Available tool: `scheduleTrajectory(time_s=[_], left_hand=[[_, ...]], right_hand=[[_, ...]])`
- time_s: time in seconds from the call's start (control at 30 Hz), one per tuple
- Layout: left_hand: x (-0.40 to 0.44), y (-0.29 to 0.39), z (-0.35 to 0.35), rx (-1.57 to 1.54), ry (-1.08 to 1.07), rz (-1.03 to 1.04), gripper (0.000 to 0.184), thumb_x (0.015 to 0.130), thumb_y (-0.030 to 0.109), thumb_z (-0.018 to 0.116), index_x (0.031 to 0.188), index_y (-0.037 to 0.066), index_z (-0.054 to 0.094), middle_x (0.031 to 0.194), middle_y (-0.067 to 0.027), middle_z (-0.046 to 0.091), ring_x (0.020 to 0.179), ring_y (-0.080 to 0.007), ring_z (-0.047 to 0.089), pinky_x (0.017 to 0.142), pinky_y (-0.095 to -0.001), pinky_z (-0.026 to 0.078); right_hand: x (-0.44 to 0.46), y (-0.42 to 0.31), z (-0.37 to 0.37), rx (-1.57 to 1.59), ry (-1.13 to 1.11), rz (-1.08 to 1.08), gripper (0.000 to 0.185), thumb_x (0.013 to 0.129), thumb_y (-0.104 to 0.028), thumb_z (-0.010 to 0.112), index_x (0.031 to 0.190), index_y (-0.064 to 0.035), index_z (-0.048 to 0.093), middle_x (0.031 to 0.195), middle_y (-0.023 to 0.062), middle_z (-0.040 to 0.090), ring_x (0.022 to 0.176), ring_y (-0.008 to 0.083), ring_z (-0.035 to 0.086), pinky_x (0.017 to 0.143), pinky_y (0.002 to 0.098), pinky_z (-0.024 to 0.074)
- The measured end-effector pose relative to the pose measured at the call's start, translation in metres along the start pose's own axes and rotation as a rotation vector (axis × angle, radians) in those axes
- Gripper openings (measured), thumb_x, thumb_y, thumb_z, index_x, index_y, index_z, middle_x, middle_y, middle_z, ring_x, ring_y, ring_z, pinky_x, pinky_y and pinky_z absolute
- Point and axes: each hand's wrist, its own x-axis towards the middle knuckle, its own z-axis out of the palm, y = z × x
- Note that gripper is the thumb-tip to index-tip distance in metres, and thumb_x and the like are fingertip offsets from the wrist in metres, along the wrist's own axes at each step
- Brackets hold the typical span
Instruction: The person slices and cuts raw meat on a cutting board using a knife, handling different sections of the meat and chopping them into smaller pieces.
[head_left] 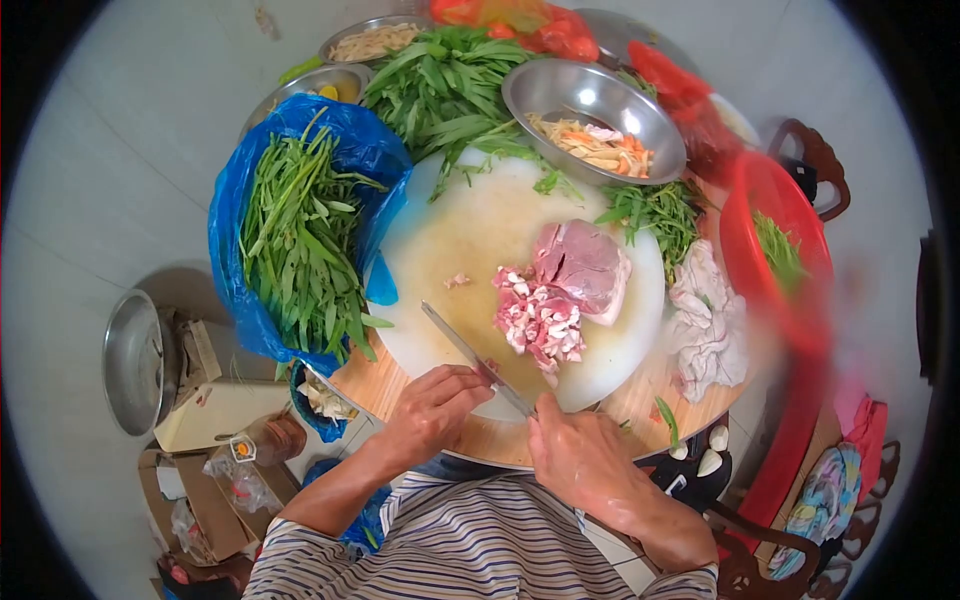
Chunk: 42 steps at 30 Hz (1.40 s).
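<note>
My right hand (pixel 585 455) is closed round the handle of a knife (pixel 470 352), whose blade points up and left over the near edge of a round white cutting board (pixel 440 230). My left hand (pixel 438 405) has its fingers bent and pressed together against the blade's near side. A bit of reddish meat shows by its fingertips; what they pinch is mostly hidden. Beyond the blade lies a pile of cut pink and white meat (pixel 540 320). A larger slab of raw meat (pixel 580 265) rests against that pile. One small scrap (pixel 457 281) sits alone on the left.
A blue plastic bag (pixel 225 250) of leafy greens (pixel 305 240) stands left. More greens (pixel 440 85) and a steel bowl (pixel 600 85) with shredded vegetables are behind the board. A crumpled cloth (pixel 707 320) and a red basket (pixel 810 225) are on the right.
</note>
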Motion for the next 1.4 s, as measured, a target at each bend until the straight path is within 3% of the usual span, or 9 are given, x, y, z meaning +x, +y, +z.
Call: scheduleTrajectory(time_s=[0.47,0.57,0.77,1.0,1.07,1.17,1.33,1.4], left_hand=[[0.009,0.002,-0.012,-0.026,-0.099,-0.004,0.043,0.069,0.000,0.073,0.112,0.000,0.072,0.109,-0.0107,0.073,0.104,-0.0308,0.072,0.092,-0.0394,0.062],[0.005,-0.002,-0.010,-0.028,-0.121,-0.009,0.042,0.071,-0.001,0.072,0.112,0.001,0.072,0.110,-0.0108,0.073,0.103,-0.0308,0.071,0.090,-0.0398,0.062],[0.005,0.010,-0.003,0.037,-0.058,-0.036,0.036,0.074,-0.004,0.070,0.110,0.002,0.073,0.108,-0.0101,0.074,0.104,-0.0301,0.072,0.089,-0.0391,0.062],[0.004,0.008,0.002,0.000,-0.025,-0.041,0.032,0.076,-0.004,0.070,0.108,0.001,0.073,0.110,-0.0098,0.075,0.106,-0.0298,0.073,0.090,-0.0389,0.063],[0.004,0.009,0.000,-0.019,-0.046,-0.031,0.032,0.076,-0.003,0.070,0.108,0.001,0.072,0.111,-0.0102,0.075,0.106,-0.0306,0.073,0.089,-0.0395,0.063],[0.001,0.004,0.000,-0.021,-0.070,-0.015,0.032,0.076,-0.003,0.070,0.108,0.001,0.072,0.111,-0.0112,0.075,0.107,-0.0321,0.073,0.090,-0.0408,0.063],[0.008,0.002,0.000,-0.039,-0.036,-0.018,0.034,0.077,-0.004,0.071,0.110,0.002,0.072,0.111,-0.0129,0.074,0.105,-0.0343,0.074,0.088,-0.0428,0.063],[0.009,-0.001,0.012,-0.065,0.027,-0.128,0.033,0.081,-0.006,0.072,0.112,0.006,0.073,0.110,-0.0145,0.074,0.100,-0.0370,0.074,0.084,-0.0440,0.063]], right_hand=[[0.022,-0.015,-0.010,-0.036,-0.149,0.049,0.023,0.103,-0.014,0.062,0.107,0.0076,0.056,0.071,0.0309,0.070,0.071,0.0500,0.075,0.065,0.0573,0.0620],[0.034,-0.015,0.001,-0.012,-0.074,0.010,0.023,0.107,-0.014,0.055,0.106,0.0092,0.055,0.070,0.0308,0.068,0.068,0.0525,0.071,0.067,0.0603,0.0587],[0.021,-0.019,-0.006,-0.002,-0.055,0.017,0.024,0.107,-0.015,0.055,0.105,0.0097,0.056,0.070,0.0312,0.069,0.067,0.0527,0.071,0.067,0.0613,0.0583],[-0.013,-0.003,-0.004,-0.015,-0.093,0.080,0.024,0.106,-0.015,0.057,0.102,0.0087,0.058,0.069,0.0321,0.067,0.069,0.0534,0.071,0.067,0.0618,0.0577],[0.005,0.003,0.003,0.008,-0.079,-0.045,0.019,0.100,-0.008,0.062,0.106,0.0099,0.058,0.073,0.0302,0.071,0.073,0.0480,0.076,0.064,0.0551,0.0616],[0.040,-0.019,0.003,0.100,0.051,-0.036,0.022,0.101,-0.013,0.061,0.100,0.0086,0.057,0.074,0.0294,0.068,0.073,0.0511,0.072,0.066,0.0598,0.0568],[0.038,0.023,0.002,0.146,0.124,-0.024,0.021,0.101,-0.013,0.061,0.101,0.0073,0.060,0.079,0.0292,0.070,0.077,0.0527,0.072,0.070,0.0608,0.0562],[0.021,0.032,-0.009,0.140,0.125,0.021,0.021,0.102,-0.014,0.062,0.101,0.0073,0.061,0.079,0.0300,0.070,0.078,0.0533,0.072,0.071,0.0613,0.0557]])
